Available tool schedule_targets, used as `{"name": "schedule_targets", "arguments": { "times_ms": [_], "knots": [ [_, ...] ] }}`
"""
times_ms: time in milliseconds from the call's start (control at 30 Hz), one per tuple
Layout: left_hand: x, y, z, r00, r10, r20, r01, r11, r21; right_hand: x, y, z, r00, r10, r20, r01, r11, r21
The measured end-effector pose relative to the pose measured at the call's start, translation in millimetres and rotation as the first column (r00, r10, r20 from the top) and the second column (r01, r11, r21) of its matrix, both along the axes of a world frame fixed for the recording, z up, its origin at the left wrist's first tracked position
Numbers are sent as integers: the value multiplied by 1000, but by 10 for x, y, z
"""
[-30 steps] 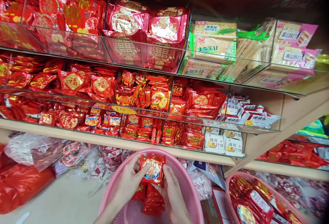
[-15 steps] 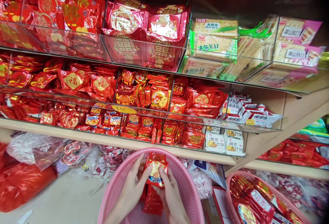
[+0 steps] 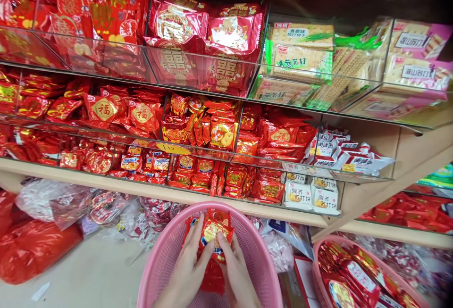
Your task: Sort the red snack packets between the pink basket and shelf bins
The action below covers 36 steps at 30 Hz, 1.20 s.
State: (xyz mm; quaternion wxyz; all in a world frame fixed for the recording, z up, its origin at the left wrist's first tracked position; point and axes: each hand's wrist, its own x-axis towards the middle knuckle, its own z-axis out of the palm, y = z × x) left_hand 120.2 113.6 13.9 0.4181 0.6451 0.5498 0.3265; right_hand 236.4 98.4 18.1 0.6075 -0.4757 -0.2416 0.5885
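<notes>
Over the pink basket (image 3: 261, 256), my left hand (image 3: 187, 270) and my right hand (image 3: 238, 268) grip a few red packets (image 3: 213, 233) between them. My thumbs (image 3: 208, 251) press on the front, and my fingers hug the sides, I think so the slippery bunch won't slide apart. The basket sits right under, maybe to catch any that drop. On the shelf (image 3: 106, 182), clear strips (image 3: 226, 78) seem to hold other packets (image 3: 105, 108) back.

The shelves (image 3: 106, 183) held red packets (image 3: 106, 108), shiny pink packs (image 3: 179, 21), green-edged crackers (image 3: 300, 64) and little white packets (image 3: 312, 196) in piles, the pale floor (image 3: 95, 265) had a big red bag (image 3: 38, 251), crinkly clear bags (image 3: 53, 200) and a white scrap (image 3: 40, 292) on it, and the round pink basket (image 3: 155, 256) had red wrappers (image 3: 213, 277) inside
</notes>
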Motion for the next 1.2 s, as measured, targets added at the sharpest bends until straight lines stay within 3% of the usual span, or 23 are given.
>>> {"name": "schedule_targets", "arguments": {
  "times_ms": [100,167,300,433,600,733,867,1033,1200],
  "knots": [
    [14,-71,-40,995,29,-91,-19,994,111,33,-6,33,983,63,-173,-73,996,-51],
    [49,-142,-70,980,62,-187,-21,977,212,48,-15,26,981,51,-189,-57,998,-29],
    [129,-243,-127,927,105,-361,40,927,374,52,-52,-21,994,59,-95,-57,998,32],
    [108,-257,-160,888,146,-435,67,896,438,-16,-104,3,993,40,112,-47,997,60],
    [-136,-266,-182,877,135,-461,96,891,443,-242,-193,43,994,-30,108,15,991,132],
    [-399,-309,-217,885,15,-466,174,917,359,-415,-266,-36,999,29,19,-31,992,125],
    [-556,-340,-213,897,4,-442,165,925,342,-515,-312,-109,997,81,2,-80,986,145],
    [-671,-233,-24,892,-99,-441,244,927,286,-587,-322,-163,992,111,-56,-99,978,183],
    [-755,109,199,900,-202,-387,309,921,238,-519,-314,-274,996,93,3,-92,980,179]
  ]
}}
